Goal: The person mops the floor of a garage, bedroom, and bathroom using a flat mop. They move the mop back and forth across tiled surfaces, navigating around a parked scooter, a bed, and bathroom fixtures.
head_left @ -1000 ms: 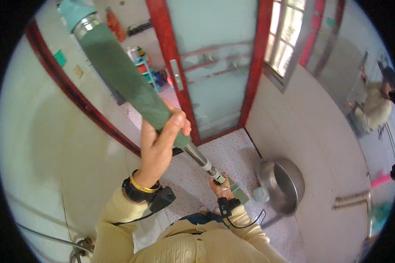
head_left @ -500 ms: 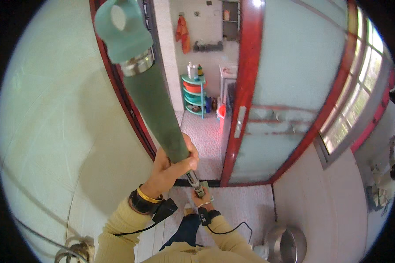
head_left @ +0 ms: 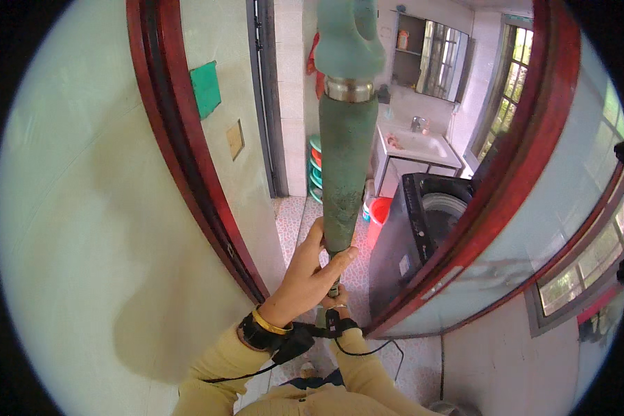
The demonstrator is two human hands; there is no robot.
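A long pole with a thick green grip, a metal collar and a pale green hanging loop rises through the middle of the head view. It looks like a mop handle, and its lower end is hidden behind my hands. My left hand is closed around the bottom of the green grip, with the thumb across the front. Lower down, my right hand grips the thin part of the pole; its fingers are partly covered by my left arm. Both wrists wear black devices with cables.
Red door frames stand at left and right, flanking a doorway. Beyond are a black washing machine, a red bucket, a white sink and a green tiered shelf. A mirror cabinet hangs above the sink.
I have come closer to the doorway and more of the room beyond shows. The pole's upper end has swung from the left to the middle of the view. Both hands keep their grip.
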